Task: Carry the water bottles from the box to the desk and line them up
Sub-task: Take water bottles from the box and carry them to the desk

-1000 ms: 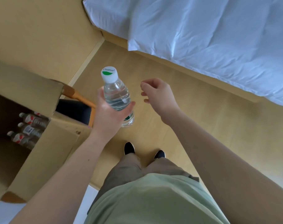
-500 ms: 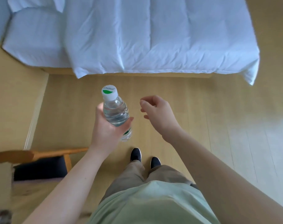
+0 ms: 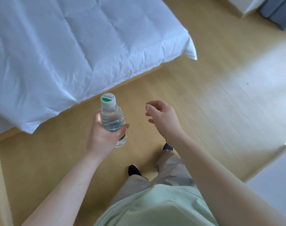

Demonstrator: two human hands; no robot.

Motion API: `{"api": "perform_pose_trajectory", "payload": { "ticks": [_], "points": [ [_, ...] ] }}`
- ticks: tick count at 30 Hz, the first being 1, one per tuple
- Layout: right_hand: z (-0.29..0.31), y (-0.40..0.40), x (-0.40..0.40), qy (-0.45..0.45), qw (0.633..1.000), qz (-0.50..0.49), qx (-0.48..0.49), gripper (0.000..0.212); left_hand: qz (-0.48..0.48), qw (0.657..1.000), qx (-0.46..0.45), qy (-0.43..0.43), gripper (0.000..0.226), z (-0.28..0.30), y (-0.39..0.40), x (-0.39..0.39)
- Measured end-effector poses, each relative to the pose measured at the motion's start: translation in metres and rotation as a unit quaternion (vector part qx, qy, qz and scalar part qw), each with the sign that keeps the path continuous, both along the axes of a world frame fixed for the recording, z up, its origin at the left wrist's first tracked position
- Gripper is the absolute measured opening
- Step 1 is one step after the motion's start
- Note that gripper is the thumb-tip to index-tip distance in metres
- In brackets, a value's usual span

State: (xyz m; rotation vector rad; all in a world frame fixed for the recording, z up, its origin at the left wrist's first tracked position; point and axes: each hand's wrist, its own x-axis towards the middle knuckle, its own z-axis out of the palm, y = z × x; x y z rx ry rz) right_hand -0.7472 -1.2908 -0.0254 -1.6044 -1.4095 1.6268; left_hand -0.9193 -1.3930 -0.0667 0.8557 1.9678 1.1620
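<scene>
I see left hand [image 3: 103, 136] holds clear plastic water bottle [image 3: 112, 119] upright over pale wooden floor [image 3: 204, 103] | right hand [image 3: 162, 116] just right of it, apart | white quilted bed [image 3: 73, 46] ahead-left | dark shoes [image 3: 134, 170] below hands

- The left hand [image 3: 103, 136] grips a water bottle [image 3: 112, 119] upright, white cap on top.
- The right hand [image 3: 162, 116] hangs empty beside it, loosely curled.
- A bed [image 3: 65, 46] with a white duvet stands on the wooden floor [image 3: 179, 82] ahead.
</scene>
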Motion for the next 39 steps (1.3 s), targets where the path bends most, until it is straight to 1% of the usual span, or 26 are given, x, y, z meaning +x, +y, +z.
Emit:
{"api": "perform_pose_trajectory", "payload": {
  "ticks": [4,10,16,19,23,26,30,36,39],
  "points": [
    [-0.004,0.032,0.032,0.001,0.999,-0.052,0.002,0.019,-0.054,0.998,-0.005,0.008,0.083,0.001,0.047,0.027],
    [-0.008,0.102,0.091,0.001,0.995,-0.100,-0.002,0.011,-0.104,0.994,-0.022,0.024,0.071,0.001,0.134,0.076],
    [-0.009,0.175,0.151,0.001,0.992,-0.122,-0.011,0.013,-0.134,0.990,-0.025,0.028,0.067,0.007,0.222,0.134],
    [-0.011,0.208,0.179,-0.003,0.992,-0.124,-0.015,0.012,-0.140,0.990,-0.015,0.032,0.068,0.010,0.261,0.164],
    [-0.011,0.242,0.215,-0.001,0.988,-0.152,-0.017,0.015,-0.168,0.985,-0.014,0.031,0.070,0.015,0.304,0.201],
    [-0.011,0.265,0.236,0.001,0.985,-0.171,-0.013,0.015,-0.196,0.980,-0.015,0.033,0.069,0.016,0.333,0.223],
    [-0.014,0.300,0.261,0.001,0.979,-0.203,-0.006,0.008,-0.225,0.974,-0.017,0.029,0.070,0.012,0.374,0.247],
    [-0.015,0.363,0.289,0.002,0.972,-0.236,-0.004,0.013,-0.252,0.968,-0.011,0.019,0.070,0.004,0.446,0.273],
    [-0.016,0.404,0.298,0.001,0.967,-0.254,-0.004,0.012,-0.263,0.965,-0.007,0.008,0.071,-0.002,0.490,0.284]
  ]
}}
